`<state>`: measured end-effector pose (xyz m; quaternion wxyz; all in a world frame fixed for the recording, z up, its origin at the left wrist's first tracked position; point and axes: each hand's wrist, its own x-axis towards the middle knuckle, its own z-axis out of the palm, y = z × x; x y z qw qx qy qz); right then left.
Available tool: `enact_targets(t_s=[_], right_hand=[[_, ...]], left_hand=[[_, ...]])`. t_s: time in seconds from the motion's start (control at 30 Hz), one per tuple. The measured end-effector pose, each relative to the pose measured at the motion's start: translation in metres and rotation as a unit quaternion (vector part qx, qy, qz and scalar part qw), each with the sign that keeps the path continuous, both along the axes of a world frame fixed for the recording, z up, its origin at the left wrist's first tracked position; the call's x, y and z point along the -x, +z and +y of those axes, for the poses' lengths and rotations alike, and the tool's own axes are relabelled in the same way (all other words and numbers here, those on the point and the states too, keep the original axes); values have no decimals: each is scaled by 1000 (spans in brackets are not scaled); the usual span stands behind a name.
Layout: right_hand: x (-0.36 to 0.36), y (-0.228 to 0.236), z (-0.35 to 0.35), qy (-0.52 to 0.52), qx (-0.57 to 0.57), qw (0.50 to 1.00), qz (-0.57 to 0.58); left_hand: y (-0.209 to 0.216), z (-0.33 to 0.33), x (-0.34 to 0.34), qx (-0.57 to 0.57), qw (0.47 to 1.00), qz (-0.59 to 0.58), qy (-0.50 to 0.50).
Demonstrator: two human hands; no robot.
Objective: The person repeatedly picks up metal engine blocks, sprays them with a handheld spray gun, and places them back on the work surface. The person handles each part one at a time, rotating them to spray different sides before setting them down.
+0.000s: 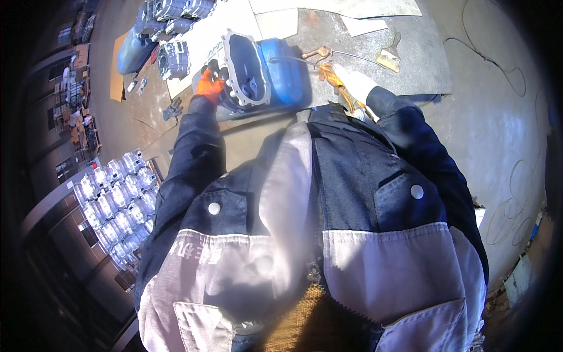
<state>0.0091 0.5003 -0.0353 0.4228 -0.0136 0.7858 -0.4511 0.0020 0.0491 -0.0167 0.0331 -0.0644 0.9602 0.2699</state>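
My left hand (209, 85), in an orange glove, grips the left side of a blue metal housing (256, 70) with a pale machined rim, which lies open on the workbench. My right hand (346, 82), in a white and orange glove, holds a slim nozzle tool (321, 54) with a thin hose running off to the right, its tip just right of the housing. My dark and grey work jacket fills the lower half of the view and hides the bench's near edge.
A brush (389, 56) lies on the grey bench top (422, 64) at the right. Several grey cast housings (174, 57) sit at the upper left, and many more are stacked on a pallet (120, 199) at the left. Concrete floor (504, 135) lies right.
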Motion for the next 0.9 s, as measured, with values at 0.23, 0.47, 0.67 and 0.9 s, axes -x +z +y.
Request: enact_targets(t_s=[0.23,0.47,0.67,0.9], right_hand=[[-18,3,1,-34,29,998,37],[-4,1,19,-11,61,989,132],[-2,31,27,19,358,919,166],[15,61,17,-202,363,872,-260]], left_hand=[[14,3,11,-152,984,-57,74],[23,68,-4,76,987,-17,140],[42,13,-43,-6,986,53,160],[42,-60,-67,129,934,-21,333]])
